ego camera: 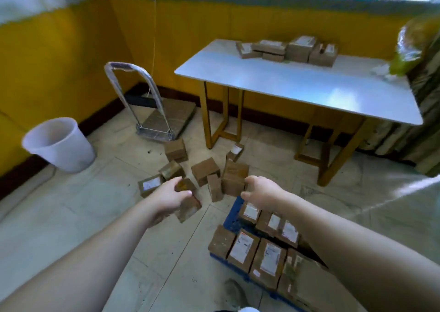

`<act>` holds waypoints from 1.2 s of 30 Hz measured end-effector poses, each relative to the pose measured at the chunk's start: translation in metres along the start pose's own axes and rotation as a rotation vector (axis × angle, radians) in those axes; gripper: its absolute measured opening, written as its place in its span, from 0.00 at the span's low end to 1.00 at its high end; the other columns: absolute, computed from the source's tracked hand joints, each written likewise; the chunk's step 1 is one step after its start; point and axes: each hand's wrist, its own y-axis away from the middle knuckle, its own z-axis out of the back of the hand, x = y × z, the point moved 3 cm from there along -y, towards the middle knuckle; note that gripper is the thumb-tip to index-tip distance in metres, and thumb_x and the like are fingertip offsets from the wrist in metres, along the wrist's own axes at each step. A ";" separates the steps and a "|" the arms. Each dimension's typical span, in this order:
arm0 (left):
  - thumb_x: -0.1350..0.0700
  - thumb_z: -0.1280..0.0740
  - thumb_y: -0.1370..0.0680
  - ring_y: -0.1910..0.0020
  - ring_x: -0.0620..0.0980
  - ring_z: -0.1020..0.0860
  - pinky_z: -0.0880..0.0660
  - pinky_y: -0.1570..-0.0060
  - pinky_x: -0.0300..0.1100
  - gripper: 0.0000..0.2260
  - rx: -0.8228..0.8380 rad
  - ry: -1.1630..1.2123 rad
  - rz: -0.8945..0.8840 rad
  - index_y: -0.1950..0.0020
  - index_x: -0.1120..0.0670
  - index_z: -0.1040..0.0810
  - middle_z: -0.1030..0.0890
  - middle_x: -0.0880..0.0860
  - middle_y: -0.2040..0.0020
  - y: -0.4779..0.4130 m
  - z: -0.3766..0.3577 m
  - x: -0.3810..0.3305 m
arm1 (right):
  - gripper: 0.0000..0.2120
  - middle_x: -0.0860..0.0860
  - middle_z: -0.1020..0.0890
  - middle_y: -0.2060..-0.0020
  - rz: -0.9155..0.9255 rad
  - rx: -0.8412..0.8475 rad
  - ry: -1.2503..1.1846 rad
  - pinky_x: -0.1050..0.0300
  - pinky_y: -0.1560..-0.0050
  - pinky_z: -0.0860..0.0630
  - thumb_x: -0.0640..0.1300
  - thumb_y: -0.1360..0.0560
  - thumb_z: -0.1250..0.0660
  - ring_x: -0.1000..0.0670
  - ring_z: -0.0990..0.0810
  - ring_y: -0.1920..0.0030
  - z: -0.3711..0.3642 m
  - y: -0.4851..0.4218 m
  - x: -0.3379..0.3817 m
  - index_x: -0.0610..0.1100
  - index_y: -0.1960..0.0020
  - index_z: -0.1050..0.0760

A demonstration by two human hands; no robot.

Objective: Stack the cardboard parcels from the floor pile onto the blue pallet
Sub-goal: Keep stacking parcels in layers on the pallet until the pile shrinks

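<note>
With my left grip (170,198) clamped round a parcel (189,210) just left of the blue pallet (232,221) and my right grip (260,191) loosely spread (empty) over its far corner, I should seat that parcel flush beside the stacked rows (269,221).

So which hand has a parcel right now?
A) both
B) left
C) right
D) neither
B: the left hand has its grip curled round a cardboard parcel, while the right hand is spread, holding nothing, above the blue pallet corner.
</note>
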 end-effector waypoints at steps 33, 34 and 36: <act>0.51 0.37 0.20 0.27 0.56 0.36 0.38 0.32 0.47 0.28 0.044 -0.021 -0.050 0.23 0.53 0.42 0.39 0.56 0.24 -0.273 0.321 0.112 | 0.27 0.47 0.30 0.30 -0.119 0.016 -0.033 0.60 0.45 0.26 0.51 0.21 0.36 0.48 0.26 0.36 -0.028 -0.281 0.295 0.48 0.25 0.39; 0.51 0.37 0.20 0.27 0.56 0.36 0.38 0.32 0.47 0.28 0.053 -0.021 -0.055 0.23 0.52 0.42 0.39 0.56 0.24 -0.281 0.324 0.108 | 0.26 0.47 0.30 0.30 -0.118 0.003 -0.047 0.59 0.43 0.26 0.51 0.21 0.37 0.48 0.26 0.36 -0.023 -0.287 0.298 0.48 0.25 0.39; 0.50 0.37 0.20 0.28 0.56 0.36 0.38 0.32 0.48 0.27 0.060 -0.034 -0.066 0.23 0.51 0.42 0.38 0.56 0.24 -0.298 0.329 0.098 | 0.26 0.47 0.30 0.30 -0.119 -0.021 -0.068 0.57 0.40 0.26 0.51 0.21 0.37 0.48 0.27 0.35 -0.014 -0.300 0.303 0.47 0.25 0.38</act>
